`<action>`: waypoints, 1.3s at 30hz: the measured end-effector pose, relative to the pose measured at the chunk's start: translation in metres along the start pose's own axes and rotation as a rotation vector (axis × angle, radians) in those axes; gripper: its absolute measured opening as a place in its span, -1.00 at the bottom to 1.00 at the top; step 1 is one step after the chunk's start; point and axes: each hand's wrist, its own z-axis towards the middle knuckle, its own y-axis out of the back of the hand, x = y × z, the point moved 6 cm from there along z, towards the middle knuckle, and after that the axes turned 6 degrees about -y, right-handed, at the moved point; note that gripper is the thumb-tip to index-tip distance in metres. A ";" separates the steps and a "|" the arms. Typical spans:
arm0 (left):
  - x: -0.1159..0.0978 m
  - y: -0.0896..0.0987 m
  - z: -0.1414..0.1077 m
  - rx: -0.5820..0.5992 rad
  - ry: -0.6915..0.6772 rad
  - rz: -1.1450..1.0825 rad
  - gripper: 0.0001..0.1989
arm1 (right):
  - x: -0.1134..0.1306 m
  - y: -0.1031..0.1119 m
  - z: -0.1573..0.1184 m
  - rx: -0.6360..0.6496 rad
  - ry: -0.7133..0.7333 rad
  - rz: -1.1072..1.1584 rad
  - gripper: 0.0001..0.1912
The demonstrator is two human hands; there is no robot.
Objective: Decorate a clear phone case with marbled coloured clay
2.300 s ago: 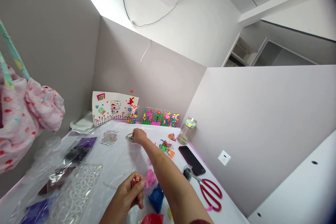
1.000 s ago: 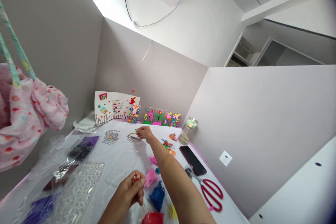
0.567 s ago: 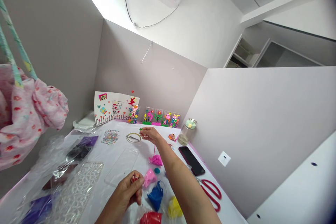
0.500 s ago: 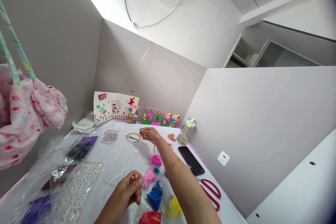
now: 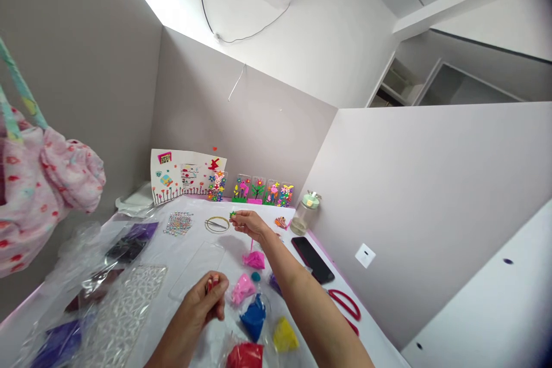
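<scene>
While the left hand (image 5: 204, 300) grips something red (image 5: 213, 283), the right hand (image 5: 250, 223) pinches something green (image 5: 233, 215) — small, jagged.

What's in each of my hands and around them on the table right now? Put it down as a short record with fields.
Left hand: closed on a small red item, mostly hidden by the fingers
Right hand: pinching a small green piece
Nearest right hand: gold-coloured ring, lying flat
Right of left hand: light pink packet, blue packet
Right side: black phone, red-handled scissors partly hidden by the right forearm
Back: decorated panels, standing in a row
</scene>
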 end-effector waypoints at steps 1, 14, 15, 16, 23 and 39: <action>-0.003 0.007 0.003 -0.053 -0.034 0.009 -0.63 | 0.001 -0.009 -0.009 0.041 0.003 -0.003 -0.57; -0.009 0.036 0.016 -0.161 -0.220 0.140 -0.70 | -0.010 -0.080 -0.119 0.264 0.118 -0.150 -0.67; -0.008 0.036 0.015 -0.161 -0.215 0.148 -0.70 | -0.012 -0.078 -0.120 0.252 0.119 -0.133 -0.67; -0.007 0.036 0.015 -0.157 -0.209 0.149 -0.71 | -0.013 -0.076 -0.121 0.243 0.119 -0.115 -0.66; -0.010 0.026 0.013 -0.080 -0.175 0.143 -0.69 | -0.015 -0.069 -0.127 0.200 0.100 -0.051 -0.62; -0.015 0.023 0.012 -0.078 -0.164 0.199 -0.67 | -0.008 -0.066 -0.130 0.145 0.141 -0.079 -0.73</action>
